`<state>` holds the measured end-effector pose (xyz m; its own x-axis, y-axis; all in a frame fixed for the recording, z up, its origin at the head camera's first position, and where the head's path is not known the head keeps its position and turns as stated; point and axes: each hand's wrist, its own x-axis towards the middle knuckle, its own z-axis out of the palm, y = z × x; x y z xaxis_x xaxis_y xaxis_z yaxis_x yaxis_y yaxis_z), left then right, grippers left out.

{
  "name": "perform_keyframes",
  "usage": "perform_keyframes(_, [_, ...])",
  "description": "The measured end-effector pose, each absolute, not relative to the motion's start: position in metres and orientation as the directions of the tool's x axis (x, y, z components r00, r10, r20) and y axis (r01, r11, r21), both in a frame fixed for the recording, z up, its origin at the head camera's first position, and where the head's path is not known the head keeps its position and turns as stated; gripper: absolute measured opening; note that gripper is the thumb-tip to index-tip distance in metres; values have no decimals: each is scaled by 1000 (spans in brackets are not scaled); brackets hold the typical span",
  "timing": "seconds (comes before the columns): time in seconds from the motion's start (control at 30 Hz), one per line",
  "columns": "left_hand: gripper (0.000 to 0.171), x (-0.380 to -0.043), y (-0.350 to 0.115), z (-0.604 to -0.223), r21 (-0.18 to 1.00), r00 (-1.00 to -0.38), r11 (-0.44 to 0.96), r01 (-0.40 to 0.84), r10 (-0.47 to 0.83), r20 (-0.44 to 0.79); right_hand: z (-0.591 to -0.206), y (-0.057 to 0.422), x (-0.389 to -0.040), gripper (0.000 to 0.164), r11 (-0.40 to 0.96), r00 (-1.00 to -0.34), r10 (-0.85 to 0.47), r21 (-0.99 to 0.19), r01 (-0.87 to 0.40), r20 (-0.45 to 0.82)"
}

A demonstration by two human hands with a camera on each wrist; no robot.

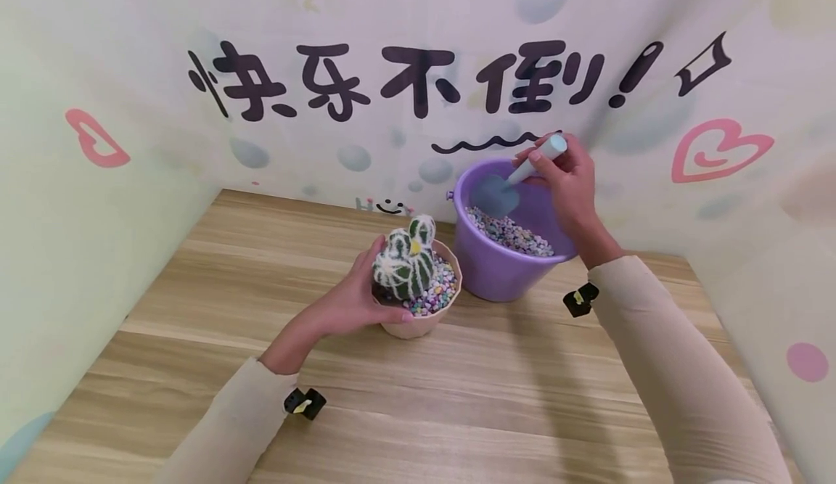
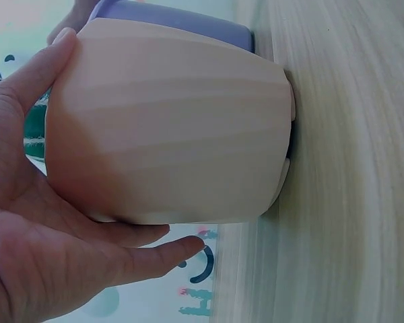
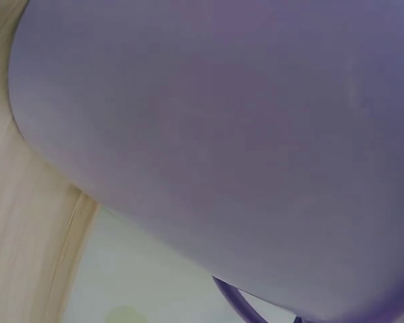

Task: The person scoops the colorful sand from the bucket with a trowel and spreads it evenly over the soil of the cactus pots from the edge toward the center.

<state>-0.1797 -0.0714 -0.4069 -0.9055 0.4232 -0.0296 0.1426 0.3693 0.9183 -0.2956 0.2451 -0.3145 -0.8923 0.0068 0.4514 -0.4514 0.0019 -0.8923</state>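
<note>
A pale peach pot point(image 1: 408, 328) stands on the wooden table, holding a green cactus with white fuzz point(image 1: 403, 273) and multicoloured pebbles point(image 1: 439, 297). My left hand point(image 1: 346, 299) grips this pot from the left, thumb over the near rim, other fingers along its far side. Just to the right, a purple bucket point(image 1: 486, 273) contains more small pebbles point(image 1: 512, 236). In my right hand point(image 1: 568, 183) is the light blue handle of a small shovel point(image 1: 522, 172), its blade down inside the bucket, above the pebbles at the back wall. The bucket fills most of the right wrist view.
Behind the table point(image 1: 274, 273) hangs a white printed cloth point(image 1: 366, 136) with dark characters, close to the bucket's back. A pale wall point(image 1: 78, 237) borders the left side. Black wrist cameras point(image 1: 304, 403) sit on both sleeves.
</note>
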Motion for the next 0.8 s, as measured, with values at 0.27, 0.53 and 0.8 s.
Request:
perform_keyframes(0.27, [128,-182,-71,-409,921,-905,362,142,424,-27,-321,249,-298,16,45,-895,-64,-895,-444,441])
perform_keyframes(0.53, [127,-180,-71,-409,927,-904,349,141,427,-24,-322,250,-299,18,-24,-922,-83,-926,-378,379])
perform_keyframes(0.8, [128,-181,-71,-409,927,-904,345,148,427,-14,-322,251,-301,21,22,-937,-97,-941,-338,335])
